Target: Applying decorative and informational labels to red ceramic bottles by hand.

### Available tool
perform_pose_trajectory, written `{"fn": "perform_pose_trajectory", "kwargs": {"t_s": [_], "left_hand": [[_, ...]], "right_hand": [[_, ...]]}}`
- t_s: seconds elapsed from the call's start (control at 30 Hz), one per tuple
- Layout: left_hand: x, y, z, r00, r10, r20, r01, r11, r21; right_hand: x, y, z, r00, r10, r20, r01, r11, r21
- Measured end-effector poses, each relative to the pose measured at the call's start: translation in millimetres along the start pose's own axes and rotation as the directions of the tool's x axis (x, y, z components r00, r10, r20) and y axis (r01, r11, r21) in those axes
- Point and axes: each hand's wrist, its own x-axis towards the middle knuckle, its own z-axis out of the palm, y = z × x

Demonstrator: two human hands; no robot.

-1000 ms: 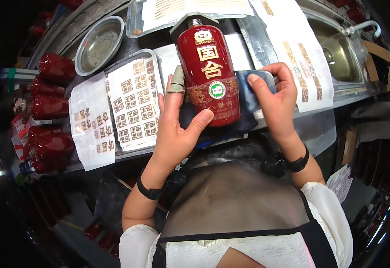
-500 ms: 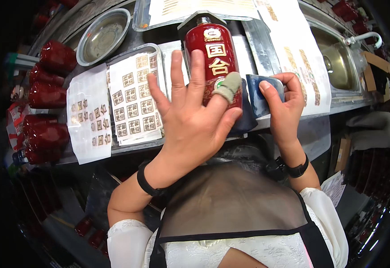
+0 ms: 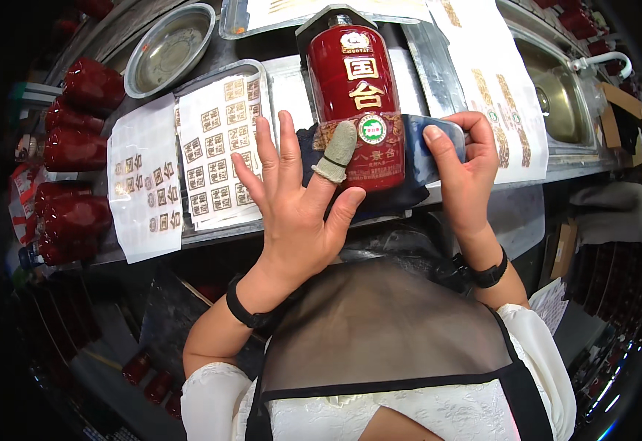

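Observation:
A dark red bottle (image 3: 350,70) with gold lettering lies with its neck pointing away from me. Across its lower part runs a patterned gold decal band (image 3: 391,125) with a round green and white emblem. My left hand (image 3: 295,220) has its fingers spread; a grey-green cloth finger cot (image 3: 339,151) with a black band covers the index finger, whose tip rests on the band's left part. Between thumb and fingers, my right hand (image 3: 468,165) pinches a flat blue flexible piece (image 3: 420,143) at the bottle's right side. Its exact kind is unclear.
Left of the bottle, sheets of gold decals (image 3: 218,154) lie on a metal tray. Another decal sheet (image 3: 141,176) hangs over the table edge. Farther out are a metal basin (image 3: 170,51) and several red bottles (image 3: 78,151). A long decal sheet (image 3: 508,81) and a sink (image 3: 563,103) are at right.
My left hand has moved left across the bottle's lower part, uncovering the emblem and most of the band. My right hand stays at the right side, still pinching the blue piece.

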Motion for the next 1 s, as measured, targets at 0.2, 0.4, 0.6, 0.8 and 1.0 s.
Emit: {"fn": "perform_pose_trajectory", "kwargs": {"t_s": [0.2,0.4,0.6,0.8,1.0], "left_hand": [[-13,0,-3,0.995,0.087,0.055,-0.085,0.996,-0.035],[-28,-9,-11,0.997,0.026,0.066,-0.023,0.999,-0.049],[-24,-16,-10,1.0,-0.005,-0.018,0.003,0.992,-0.128],[-11,-30,-19,0.999,0.02,0.026,-0.013,0.972,-0.235],[24,-27,-7,0.98,0.131,0.15,-0.075,0.939,-0.335]], "right_hand": [[-13,1,-13,0.92,-0.357,0.164,0.389,0.887,-0.25],[-22,-28,-17,0.577,-0.617,0.534,0.787,0.595,-0.163],[-18,-40,12,0.494,-0.62,0.61,0.869,0.359,-0.339],[-20,-39,12,0.475,-0.719,0.507,0.88,0.394,-0.265],[-21,-41,-6,0.739,-0.485,0.468,0.617,0.766,-0.182]]}}
